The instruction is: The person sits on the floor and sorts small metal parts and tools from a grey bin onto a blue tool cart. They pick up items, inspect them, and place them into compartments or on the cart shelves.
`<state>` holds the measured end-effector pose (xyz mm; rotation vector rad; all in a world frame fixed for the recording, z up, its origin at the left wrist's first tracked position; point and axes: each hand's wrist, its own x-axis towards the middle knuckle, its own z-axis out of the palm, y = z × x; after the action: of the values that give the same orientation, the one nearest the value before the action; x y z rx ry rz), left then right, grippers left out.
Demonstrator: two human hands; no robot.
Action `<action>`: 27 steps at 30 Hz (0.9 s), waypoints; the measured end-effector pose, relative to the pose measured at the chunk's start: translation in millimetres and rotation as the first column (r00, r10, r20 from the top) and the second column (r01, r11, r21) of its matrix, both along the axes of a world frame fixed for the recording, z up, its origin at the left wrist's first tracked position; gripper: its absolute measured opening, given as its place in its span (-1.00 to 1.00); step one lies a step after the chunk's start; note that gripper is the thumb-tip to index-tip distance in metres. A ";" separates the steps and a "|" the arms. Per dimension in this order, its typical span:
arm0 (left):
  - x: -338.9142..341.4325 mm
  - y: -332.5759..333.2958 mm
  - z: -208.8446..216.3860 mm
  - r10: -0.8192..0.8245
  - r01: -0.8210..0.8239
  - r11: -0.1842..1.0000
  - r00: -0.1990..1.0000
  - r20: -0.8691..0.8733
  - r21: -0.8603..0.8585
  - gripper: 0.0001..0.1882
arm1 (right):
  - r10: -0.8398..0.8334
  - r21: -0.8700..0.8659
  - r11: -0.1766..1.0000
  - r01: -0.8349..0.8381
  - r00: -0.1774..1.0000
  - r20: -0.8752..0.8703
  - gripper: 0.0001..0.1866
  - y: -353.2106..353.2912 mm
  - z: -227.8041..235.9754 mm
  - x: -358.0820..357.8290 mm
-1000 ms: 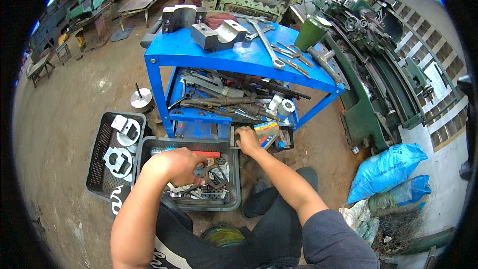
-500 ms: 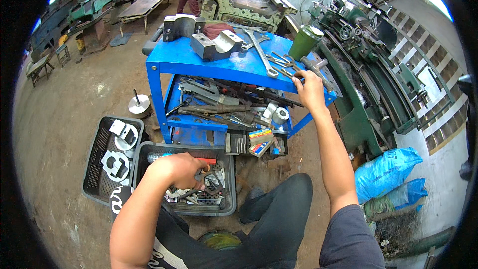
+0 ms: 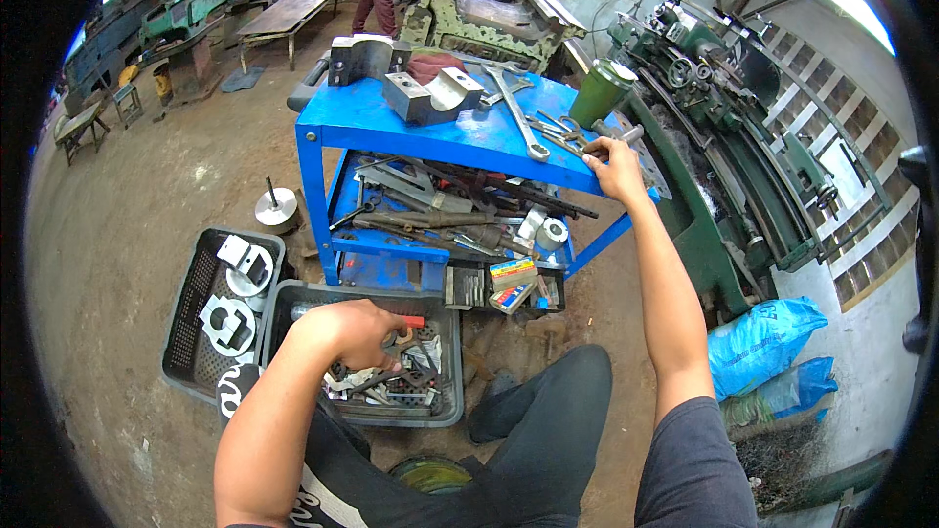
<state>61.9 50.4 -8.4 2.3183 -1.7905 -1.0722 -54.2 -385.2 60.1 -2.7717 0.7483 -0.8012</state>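
Note:
My left hand [image 3: 357,334] is bent down over a black plastic crate [image 3: 452,401] of small metal parts, fingers curled among them; what they hold is hidden. Close to its knuckles lies a red bar-shaped piece [image 3: 413,321]. My right hand [image 3: 618,168] reaches to the right front edge of a blue metal cart [image 3: 362,122]. Its thumb and forefinger are apart and bent down beside several small metal tools [image 3: 559,130]. A hammer [image 3: 633,133] lies just past that hand, its handle partly covered. To the left of these tools rests a long combination wrench [image 3: 516,115].
Two metal blocks with rounded hollows, including this block [image 3: 430,98], and a green cup [image 3: 601,95] stand on the cart. Its lower shelf holds jumbled tools [image 3: 430,215]. A second crate [image 3: 181,332] stands left. A lathe [image 3: 704,137] and blue sacks [image 3: 768,342] are right.
My right hand has shifted slightly up and right, now covering more of the hammer's handle. The left hand stays over the crate. The view has tilted a little.

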 end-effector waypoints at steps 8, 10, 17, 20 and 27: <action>0.9 -0.8 -1.6 -0.025 0.025 1.000 1.000 -0.006 0.003 -0.30 | -0.071 0.047 0.997 0.067 0.994 0.086 -0.79 -14.9 10.4 -11.7; 1.6 0.2 -3.2 -0.012 0.012 1.000 1.000 -0.013 0.005 -0.30 | -0.119 -0.042 0.992 0.123 0.990 0.068 -0.78 -18.3 12.6 -17.6; 0.7 -4.6 -7.1 0.007 -0.007 0.999 1.000 0.004 0.031 -0.28 | 0.037 -0.298 0.953 -0.057 0.997 -0.071 -0.74 -19.0 7.0 -14.4; 0.0 -5.6 -8.2 0.008 -0.008 0.999 1.000 -0.004 0.050 -0.27 | 0.032 -0.182 0.982 -0.054 0.992 -0.119 -0.75 -17.9 9.5 -7.6; 2.1 -4.7 -6.2 0.007 -0.008 0.998 1.000 0.002 0.055 -0.27 | -0.040 -0.266 0.964 0.008 0.993 -0.113 -0.77 -16.8 6.6 -4.1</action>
<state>64.1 45.7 -14.6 2.3554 -1.7738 -1.1328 -58.3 -402.0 66.7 -3.0778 0.7450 -0.8019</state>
